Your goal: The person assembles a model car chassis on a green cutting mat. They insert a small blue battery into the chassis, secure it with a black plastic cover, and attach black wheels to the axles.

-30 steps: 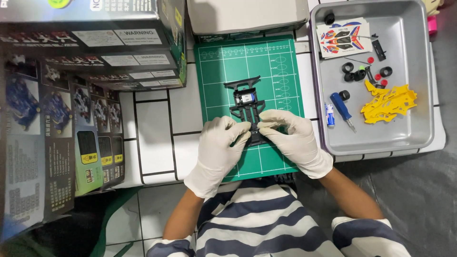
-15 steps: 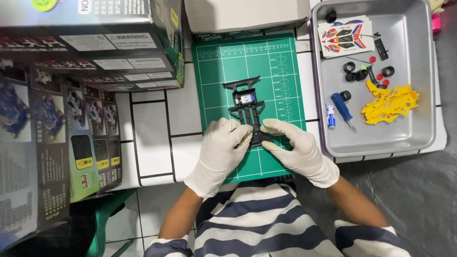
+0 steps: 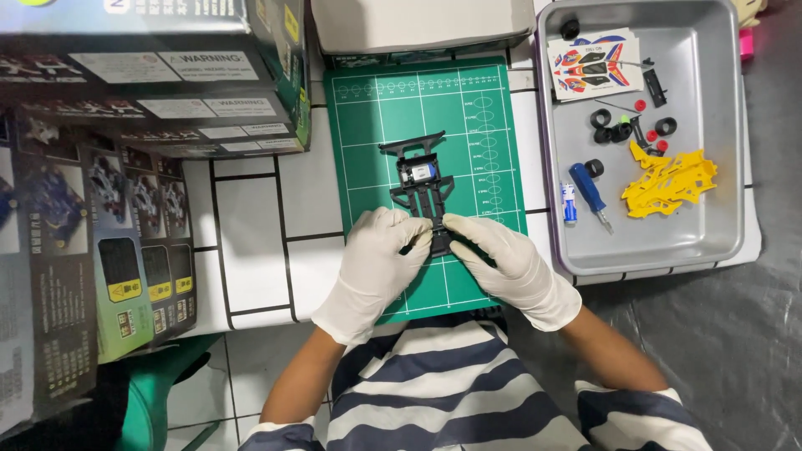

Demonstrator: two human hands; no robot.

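At frame centre, on green cutting mat: black toy-car chassis, small motor seated in it. Step, by look of it: fitting part at chassis near end. Left hand and right hand, white-gloved, palms down, fingertips meeting, each grip pinched on chassis end. Next move calls for steady, fine fingertip pressure. Grey tray at right: yellow part, blue screwdriver.

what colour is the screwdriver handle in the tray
Blue, with a white tip section; the screwdriver lies in the grey tray, seen in the head view.
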